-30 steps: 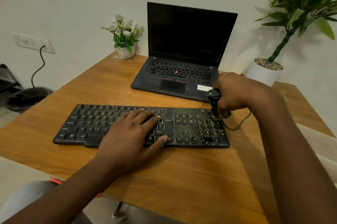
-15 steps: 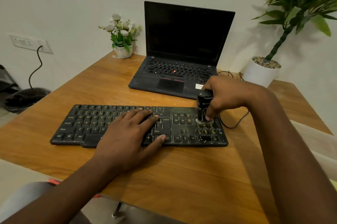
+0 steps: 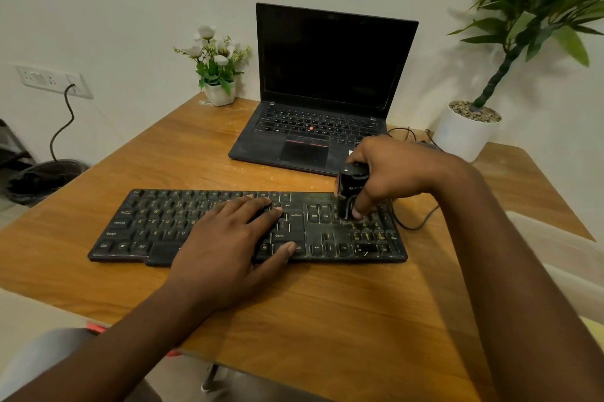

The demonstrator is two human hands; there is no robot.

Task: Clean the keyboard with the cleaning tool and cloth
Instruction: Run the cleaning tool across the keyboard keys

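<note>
Dusty black keyboard (image 3: 209, 228) lies mid-frame on the table (image 3: 327, 320). Left hand (image 3: 225, 248) presses flat on it; right hand (image 3: 389, 172) grips the tool (image 3: 348, 194) over the numpad. Most keys remain; no cloth visible.

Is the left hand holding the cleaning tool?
No, the left hand lies flat on the keyboard, while the right hand grips the cleaning tool at the number-pad end.

Dim warm light, soft shadows, edges warped
</note>
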